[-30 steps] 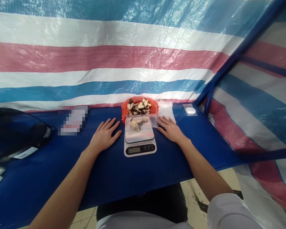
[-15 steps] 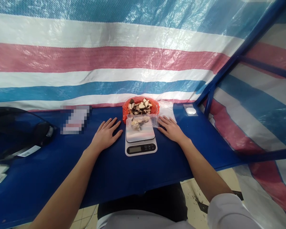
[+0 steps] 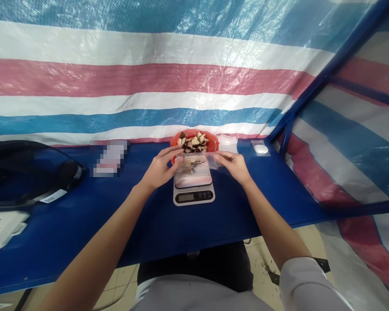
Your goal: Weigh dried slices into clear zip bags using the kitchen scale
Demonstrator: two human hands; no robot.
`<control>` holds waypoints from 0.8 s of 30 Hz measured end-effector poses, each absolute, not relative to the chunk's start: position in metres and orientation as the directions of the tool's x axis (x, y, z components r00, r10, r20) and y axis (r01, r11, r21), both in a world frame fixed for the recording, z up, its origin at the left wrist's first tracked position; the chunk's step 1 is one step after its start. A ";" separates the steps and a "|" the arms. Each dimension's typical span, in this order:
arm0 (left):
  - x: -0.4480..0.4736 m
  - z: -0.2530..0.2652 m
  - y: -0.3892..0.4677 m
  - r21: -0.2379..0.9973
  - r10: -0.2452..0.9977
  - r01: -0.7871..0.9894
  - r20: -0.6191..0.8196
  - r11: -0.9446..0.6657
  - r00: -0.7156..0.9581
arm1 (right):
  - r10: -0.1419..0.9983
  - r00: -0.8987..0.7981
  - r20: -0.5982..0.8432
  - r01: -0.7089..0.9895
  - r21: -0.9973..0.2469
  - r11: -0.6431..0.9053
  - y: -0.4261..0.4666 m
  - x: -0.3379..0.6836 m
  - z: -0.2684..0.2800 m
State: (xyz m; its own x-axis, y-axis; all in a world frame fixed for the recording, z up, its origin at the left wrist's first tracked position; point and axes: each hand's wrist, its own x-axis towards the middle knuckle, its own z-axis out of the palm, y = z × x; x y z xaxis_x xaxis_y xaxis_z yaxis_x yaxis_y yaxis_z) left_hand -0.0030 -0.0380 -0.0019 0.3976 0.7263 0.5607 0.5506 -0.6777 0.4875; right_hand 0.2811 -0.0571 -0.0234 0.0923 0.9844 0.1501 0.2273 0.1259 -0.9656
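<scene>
Near the back edge of the blue surface [image 3: 188, 229], the left hand [image 3: 161, 169] and right hand [image 3: 235, 166] pinch a crinkled clear-plastic bag [image 3: 196, 161] over a flat digital scale [image 3: 194, 180].

Glossy striped tarp walls [image 3: 149, 77] behind a blue table [image 3: 227, 216], pale tiled floor [image 3: 257, 255] below.

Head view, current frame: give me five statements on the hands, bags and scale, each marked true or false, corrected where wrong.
1. The left hand and right hand are at opposite ends of the clear plastic bag. True.
2. The clear plastic bag is empty. False: brownish pieces show through it.
3. The red plastic bag holds pale, dark-edged slices. True.
4. The digital scale stands on the floor. False: it stands on the blue table.
5. The digital display is nearer the wearer than the weighing platform. True.
</scene>
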 end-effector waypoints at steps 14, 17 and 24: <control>0.012 -0.003 -0.036 0.460 0.642 0.448 0.541 -0.767 0.544 | 0.999 -0.014 0.032 -0.030 -0.999 0.032 -0.049 0.269 -0.018; 0.008 -0.001 -0.037 0.491 0.680 0.471 0.513 -0.733 0.525 | 0.993 -0.037 0.110 0.016 -0.994 0.110 -0.047 0.268 -0.009; 0.001 0.018 -0.030 0.627 0.815 0.538 0.311 -0.563 0.490 | 0.923 -0.207 0.323 0.151 -0.922 0.357 -0.036 0.260 0.026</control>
